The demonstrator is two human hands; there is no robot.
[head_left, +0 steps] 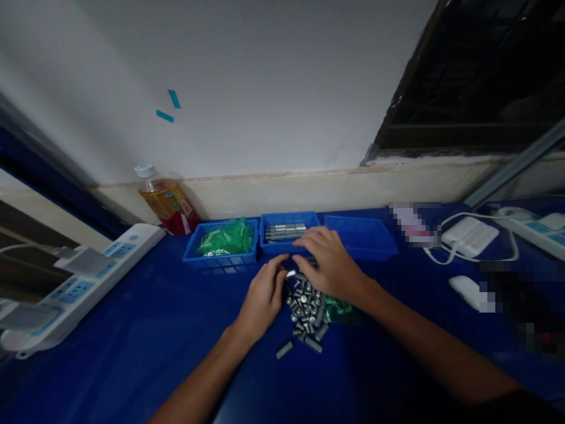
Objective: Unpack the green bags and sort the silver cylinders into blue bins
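Note:
A heap of small grey metal cylinders lies on the blue table. My left hand rests at the heap's left edge, fingers curled, pinching a small shiny piece. My right hand hovers over the heap's far side, fingers bent downward and touching the cylinders. Behind the hands stand three blue bins: the left bin with green plastic parts, the middle bin with rows of metal pieces, the right bin showing nothing inside. A green bag lies under my right wrist.
A drink bottle stands against the wall at back left. A white power strip lies at the left. White adapters and cables, another power strip and a white mouse sit at the right.

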